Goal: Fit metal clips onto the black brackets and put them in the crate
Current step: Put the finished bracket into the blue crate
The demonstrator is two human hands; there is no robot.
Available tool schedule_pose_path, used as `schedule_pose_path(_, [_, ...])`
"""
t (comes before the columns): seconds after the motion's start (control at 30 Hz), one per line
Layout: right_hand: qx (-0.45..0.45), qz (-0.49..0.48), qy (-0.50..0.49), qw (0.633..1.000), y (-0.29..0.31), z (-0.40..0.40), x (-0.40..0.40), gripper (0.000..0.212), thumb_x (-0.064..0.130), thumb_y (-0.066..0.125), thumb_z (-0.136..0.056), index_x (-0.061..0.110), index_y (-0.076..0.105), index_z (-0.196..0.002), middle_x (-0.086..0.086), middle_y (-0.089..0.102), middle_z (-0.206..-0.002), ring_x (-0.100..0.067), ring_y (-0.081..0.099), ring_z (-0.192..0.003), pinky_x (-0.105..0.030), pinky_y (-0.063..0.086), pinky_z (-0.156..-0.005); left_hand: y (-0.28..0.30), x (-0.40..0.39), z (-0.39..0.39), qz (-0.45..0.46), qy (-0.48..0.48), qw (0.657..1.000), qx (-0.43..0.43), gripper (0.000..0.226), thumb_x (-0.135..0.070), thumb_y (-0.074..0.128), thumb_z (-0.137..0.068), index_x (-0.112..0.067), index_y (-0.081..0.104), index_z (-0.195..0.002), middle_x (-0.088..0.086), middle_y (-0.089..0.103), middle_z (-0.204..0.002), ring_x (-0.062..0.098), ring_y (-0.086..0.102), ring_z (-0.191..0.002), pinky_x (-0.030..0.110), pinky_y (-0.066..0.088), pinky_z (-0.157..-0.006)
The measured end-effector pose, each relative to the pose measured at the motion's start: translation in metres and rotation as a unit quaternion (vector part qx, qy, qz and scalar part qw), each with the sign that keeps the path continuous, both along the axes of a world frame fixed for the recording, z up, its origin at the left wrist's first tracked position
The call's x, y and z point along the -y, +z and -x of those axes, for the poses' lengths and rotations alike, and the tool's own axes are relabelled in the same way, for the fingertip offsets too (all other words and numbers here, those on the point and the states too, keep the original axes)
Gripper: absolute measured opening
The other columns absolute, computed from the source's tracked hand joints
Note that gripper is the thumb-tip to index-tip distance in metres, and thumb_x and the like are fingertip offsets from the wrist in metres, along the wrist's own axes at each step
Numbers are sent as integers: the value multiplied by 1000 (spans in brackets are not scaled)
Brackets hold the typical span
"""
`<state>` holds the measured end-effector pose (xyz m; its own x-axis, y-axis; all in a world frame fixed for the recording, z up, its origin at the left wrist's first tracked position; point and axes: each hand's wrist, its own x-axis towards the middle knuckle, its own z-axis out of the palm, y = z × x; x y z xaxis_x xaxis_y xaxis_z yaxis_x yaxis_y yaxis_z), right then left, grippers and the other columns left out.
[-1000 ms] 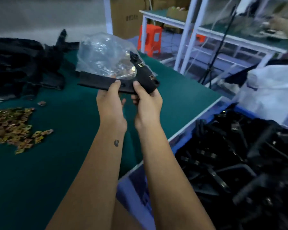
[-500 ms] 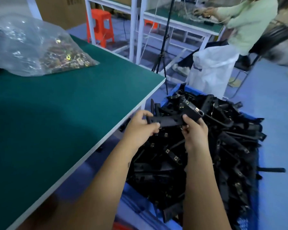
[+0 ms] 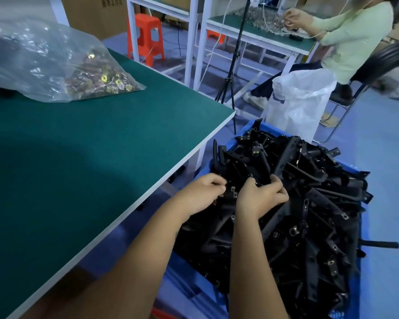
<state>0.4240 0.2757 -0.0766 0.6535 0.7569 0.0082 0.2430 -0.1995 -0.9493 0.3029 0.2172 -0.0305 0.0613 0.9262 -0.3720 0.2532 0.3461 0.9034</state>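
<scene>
Two hands low over the heaped blue plastic crate (image 3: 361, 226): left hand (image 3: 202, 192) and right hand (image 3: 262, 195) each grip an end of one black plastic bracket (image 3: 232, 194), its long axis lying crosswise between them atop the pile.

An orange stool (image 3: 147, 38), a tripod (image 3: 230, 72) and perhaps a white sack (image 3: 300, 100).

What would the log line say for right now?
stage: placing | left hand: on bracket pile | right hand: gripping black bracket | blue crate: heaped | clip bag: on table
</scene>
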Motion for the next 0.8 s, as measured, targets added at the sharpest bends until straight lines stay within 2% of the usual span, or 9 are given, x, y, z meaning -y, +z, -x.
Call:
schedule_pose_path(0.1, [-15, -96, 13, 995, 21, 29, -1, 45, 0, 56, -83, 8, 49, -127, -9, 29, -137, -33, 51, -105, -38, 47, -82, 42, -5, 5, -77, 16, 992, 97, 18, -20, 48, -102, -33, 61, -102, -10, 69, -105, 11, 65, -103, 28, 50, -98])
schedule_pose_path(0.17, [-41, -166, 31, 985, 40, 49, -2, 45, -3, 55, -81, 4, 52, -125, -8, 31, -133, -30, 51, -104, -29, 45, -85, 69, -2, 20, -138, 54, 979, 142, 20, -18, 47, -103, -30, 62, -101, -9, 73, -96, 10, 69, -96, 27, 54, -91])
schedule_pose_path(0.27, [-86, -230, 71, 967, 70, 83, 0, 44, -6, 52, -79, 3, 54, -122, -6, 33, -127, -22, 51, -92, -32, 47, -83, 95, 6, 51, -225, 133, 949, 175, 22, -12, 43, -104, -23, 63, -102, -2, 74, -92, 15, 71, -93, 30, 57, -88])
schedule_pose_path(0.4, [-97, -263, 183, 942, 103, 145, 18, 39, -1, 54, -82, 10, 55, -119, 1, 37, -118, -18, 49, -94, -32, 43, -86, 106, 22, 95, -294, 243, 905, 186, 26, -5, 41, -102, -18, 63, -97, -3, 72, -79, 12, 69, -78, 27, 59, -78])
schedule_pose_path(0.5, [-85, -275, 320, 903, 119, 202, 45, 39, -4, 54, -81, 8, 57, -119, -4, 43, -119, -24, 50, -105, -37, 41, -95, 100, 39, 132, -310, 360, 862, 176, 31, 2, 41, -98, -17, 64, -91, -4, 68, -74, 7, 65, -67, 20, 54, -66])
schedule_pose_path(0.63, [-39, -278, 472, 836, 122, 270, 88, 40, -6, 55, -79, 6, 59, -117, -9, 47, -121, -24, 48, -115, -28, 37, -96, 88, 81, 190, -335, 504, 790, 101, 32, 6, 40, -92, -17, 61, -83, -2, 61, -74, 0, 58, -55, 15, 47, -55])
schedule_pose_path(0.8, [31, -254, 616, 745, 108, 345, 131, 37, 7, 56, -84, 15, 56, -121, -2, 45, -122, -20, 48, -111, -39, 44, -95, 73, 146, 254, -346, 621, 703, 16, 32, 4, 43, -93, -17, 60, -77, -7, 62, -69, 3, 59, -64, 21, 51, -65])
